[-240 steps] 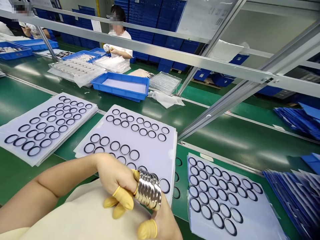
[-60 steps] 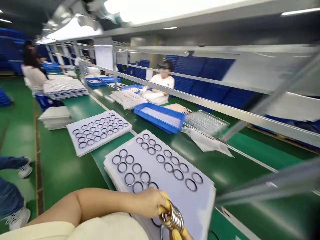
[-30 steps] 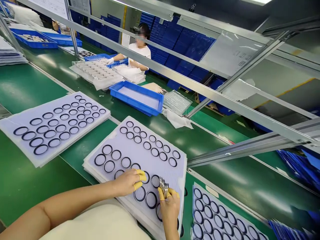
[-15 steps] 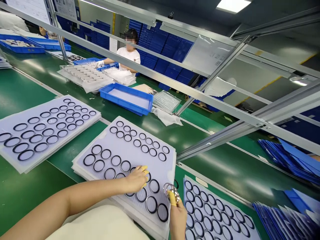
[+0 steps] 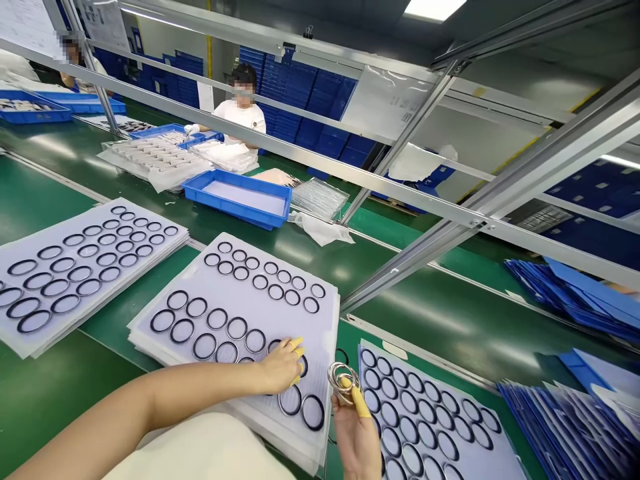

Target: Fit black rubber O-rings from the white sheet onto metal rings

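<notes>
Yellow-cotted right fingers (image 5: 361, 403) pinch a small bunch of silver metal rings (image 5: 344, 382) above the edge of a stacked white sheet (image 5: 325, 333); left fingertips (image 5: 297, 343), slightly spread, rest among its dark rings (image 5: 303, 397). A second ring-filled sheet (image 5: 400, 362) lies just beyond.

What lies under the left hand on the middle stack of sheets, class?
The left hand rests on the top sheet of the pale stack, and a dark ring shows just past its fingertips. Whatever lies directly beneath the palm is covered and cannot be seen.
</notes>
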Action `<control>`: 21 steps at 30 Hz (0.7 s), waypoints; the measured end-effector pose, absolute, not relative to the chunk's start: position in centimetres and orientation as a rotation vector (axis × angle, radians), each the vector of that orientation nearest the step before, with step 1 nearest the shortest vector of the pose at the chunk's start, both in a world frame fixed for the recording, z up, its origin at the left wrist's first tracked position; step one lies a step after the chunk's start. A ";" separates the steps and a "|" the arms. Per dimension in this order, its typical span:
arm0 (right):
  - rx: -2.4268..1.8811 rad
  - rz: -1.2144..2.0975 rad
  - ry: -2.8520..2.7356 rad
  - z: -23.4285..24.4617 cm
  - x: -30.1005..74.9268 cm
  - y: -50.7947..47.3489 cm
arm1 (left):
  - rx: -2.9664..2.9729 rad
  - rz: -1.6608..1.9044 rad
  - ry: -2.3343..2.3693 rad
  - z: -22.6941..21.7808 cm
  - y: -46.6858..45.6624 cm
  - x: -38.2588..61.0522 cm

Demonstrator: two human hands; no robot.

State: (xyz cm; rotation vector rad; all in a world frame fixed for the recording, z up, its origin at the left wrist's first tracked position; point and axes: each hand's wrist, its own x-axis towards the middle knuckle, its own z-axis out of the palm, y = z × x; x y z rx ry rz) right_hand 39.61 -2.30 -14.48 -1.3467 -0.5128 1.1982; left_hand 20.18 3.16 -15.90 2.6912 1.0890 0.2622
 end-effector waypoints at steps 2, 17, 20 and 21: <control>-1.375 1.161 -0.545 -14.6 39.7 -2.5 | 2.704 0.250 1.074 -15.9 3.1 20.7; -1.729 0.597 -1.260 -16.6 40.3 -2.1 | 2.661 0.342 0.975 -14.4 2.3 19.8; -1.638 0.457 -1.481 -16.3 38.2 -0.8 | 2.486 0.560 1.181 -13.5 2.3 15.9; -1.582 0.419 -1.566 -16.2 37.1 -0.1 | 2.397 0.650 1.289 -13.3 2.3 13.9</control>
